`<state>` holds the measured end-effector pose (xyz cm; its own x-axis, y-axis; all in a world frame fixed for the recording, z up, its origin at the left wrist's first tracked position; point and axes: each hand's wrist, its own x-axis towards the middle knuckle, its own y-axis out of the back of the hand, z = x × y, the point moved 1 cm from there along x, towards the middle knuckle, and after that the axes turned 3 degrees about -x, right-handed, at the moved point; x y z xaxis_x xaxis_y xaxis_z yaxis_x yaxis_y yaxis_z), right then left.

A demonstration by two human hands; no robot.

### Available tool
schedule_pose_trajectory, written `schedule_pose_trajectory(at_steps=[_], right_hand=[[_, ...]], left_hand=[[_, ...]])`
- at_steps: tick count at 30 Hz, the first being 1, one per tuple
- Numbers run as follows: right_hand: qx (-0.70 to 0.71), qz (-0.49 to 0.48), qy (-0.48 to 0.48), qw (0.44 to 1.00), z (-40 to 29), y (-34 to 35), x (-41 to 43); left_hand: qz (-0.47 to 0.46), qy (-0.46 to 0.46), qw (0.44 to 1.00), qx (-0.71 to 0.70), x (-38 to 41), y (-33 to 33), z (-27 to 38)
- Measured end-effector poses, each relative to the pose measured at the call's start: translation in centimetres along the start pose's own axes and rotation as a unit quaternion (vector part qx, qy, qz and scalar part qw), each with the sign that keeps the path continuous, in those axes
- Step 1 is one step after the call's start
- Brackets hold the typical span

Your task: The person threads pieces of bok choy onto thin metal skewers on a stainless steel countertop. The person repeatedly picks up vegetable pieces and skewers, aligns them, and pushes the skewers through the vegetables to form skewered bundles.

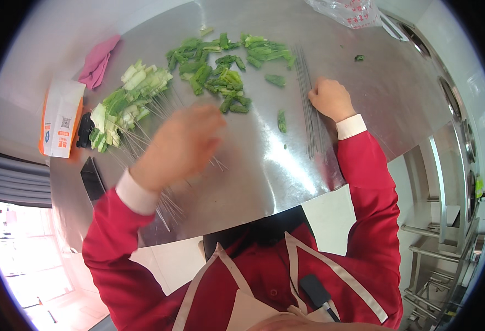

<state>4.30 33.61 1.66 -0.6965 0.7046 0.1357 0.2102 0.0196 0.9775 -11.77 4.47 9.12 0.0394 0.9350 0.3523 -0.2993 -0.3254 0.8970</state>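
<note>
My left hand [184, 142], blurred by motion, is above a fan of thin metal skewers [170, 207]. Its thumb and fingers look apart, and I see nothing between them. Leafy green vegetable pieces [130, 99] are threaded on the far ends of these skewers and lie in a heap. Curled fingers of my right hand [332, 99] rest against a bundle of bare metal skewers [307, 103]; whether they grip any is hidden. Between the hands, loose cut greens [209, 70] lie scattered, with a single piece [282, 121] nearer me.
The steel table [234, 178] ends just before my body. At its left are a pink cloth [98, 62], a white and orange printed bag [62, 120], a black object [86, 130] and a dark flat object [92, 178]. A clear plastic bag [350, 12] lies far right, near a metal rack [437, 231].
</note>
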Motion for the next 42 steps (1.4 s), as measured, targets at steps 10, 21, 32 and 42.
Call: schedule_pose_trajectory(at_steps=[10,21,32,42], right_hand=[[0.186,0.029,-0.022,0.982,1.4,0.7,0.8],[0.297,-0.042,-0.069,0.951,0.5,2.0,0.2],[0.316,0.005,-0.063,0.947,1.1,1.1,0.5],[0.638,0.046,0.044,0.767,-1.9,5.7,-8.2]], left_hand=[[-0.08,0.249,0.948,0.182,7.5,-1.0,-18.3],[-0.088,0.289,0.943,0.141,7.9,-2.5,-21.0],[-0.044,0.283,0.808,-0.515,1.5,0.4,-3.3],[0.067,0.305,0.571,-0.759,-4.1,-2.8,1.3]])
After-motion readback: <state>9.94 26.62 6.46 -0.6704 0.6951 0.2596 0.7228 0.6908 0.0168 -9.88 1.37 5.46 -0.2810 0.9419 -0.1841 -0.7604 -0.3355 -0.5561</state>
